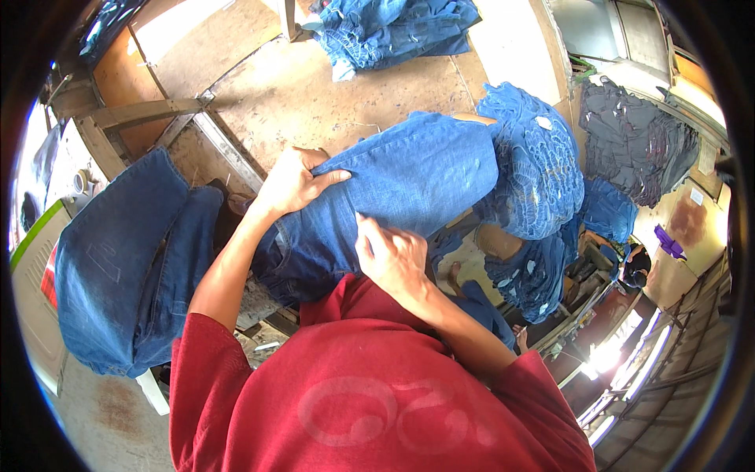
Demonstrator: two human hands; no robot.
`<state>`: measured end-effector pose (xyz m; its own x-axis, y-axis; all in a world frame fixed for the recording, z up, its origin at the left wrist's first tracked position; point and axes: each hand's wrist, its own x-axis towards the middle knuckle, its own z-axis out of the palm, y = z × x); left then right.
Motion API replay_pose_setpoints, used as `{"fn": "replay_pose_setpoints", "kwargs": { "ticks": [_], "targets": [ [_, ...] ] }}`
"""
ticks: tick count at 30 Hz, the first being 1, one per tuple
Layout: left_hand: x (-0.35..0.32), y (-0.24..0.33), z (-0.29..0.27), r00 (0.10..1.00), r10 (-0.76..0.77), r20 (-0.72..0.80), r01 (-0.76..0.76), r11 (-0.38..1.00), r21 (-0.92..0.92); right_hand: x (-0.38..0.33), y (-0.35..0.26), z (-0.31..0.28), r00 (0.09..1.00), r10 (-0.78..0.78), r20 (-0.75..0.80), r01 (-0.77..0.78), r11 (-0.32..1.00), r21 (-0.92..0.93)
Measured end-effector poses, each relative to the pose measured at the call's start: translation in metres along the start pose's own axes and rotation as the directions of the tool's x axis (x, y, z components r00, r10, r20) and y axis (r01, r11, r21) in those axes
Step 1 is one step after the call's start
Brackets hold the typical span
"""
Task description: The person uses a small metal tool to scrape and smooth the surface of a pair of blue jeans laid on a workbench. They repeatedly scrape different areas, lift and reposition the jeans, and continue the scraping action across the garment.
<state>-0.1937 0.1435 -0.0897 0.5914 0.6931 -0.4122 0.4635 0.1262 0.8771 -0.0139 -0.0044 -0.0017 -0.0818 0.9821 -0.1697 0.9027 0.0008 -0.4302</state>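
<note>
A pair of blue jeans (425, 169) lies stretched in front of me, one leg reaching toward the right and the darker, bunched part close to my body. My left hand (295, 181) grips the upper edge of the denim, thumb on top and fingers curled underneath. Over the lower side of the same cloth, my right hand (393, 256) is closed, its fingers bent and pressed together at the fabric. Whatever those fingers hold, if anything, is hidden.
More jeans (118, 267) hang over a support on my left. Beyond the cloth stands a wooden table (314, 94) bearing a denim pile (393, 31). At right are a tall stack of jeans (539, 169) and dark grey garments (633, 141). Another person's leg (480, 311) shows below the stack.
</note>
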Motion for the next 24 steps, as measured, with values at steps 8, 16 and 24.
{"fn": "replay_pose_setpoints", "kwargs": {
  "ticks": [8, 16, 24],
  "targets": [
    [-0.001, 0.000, 0.000, 1.000, 0.014, -0.014, -0.014, 1.000, 0.009, 0.021, 0.006, 0.007, 0.993, 0.049, -0.110, -0.036, 0.992, 0.120],
    [-0.001, 0.003, 0.001, 1.000, -0.013, -0.020, 0.013, 1.000, 0.010, 0.019, 0.002, 0.010, 0.999, 0.038, 0.000, -0.038, 0.998, -0.048],
    [-0.001, 0.002, 0.000, 0.998, -0.067, 0.016, 0.066, 0.997, 0.034, -0.022, 0.004, -0.007, 0.999, 0.027, -0.021, -0.025, 0.996, 0.081]
  ]
}}
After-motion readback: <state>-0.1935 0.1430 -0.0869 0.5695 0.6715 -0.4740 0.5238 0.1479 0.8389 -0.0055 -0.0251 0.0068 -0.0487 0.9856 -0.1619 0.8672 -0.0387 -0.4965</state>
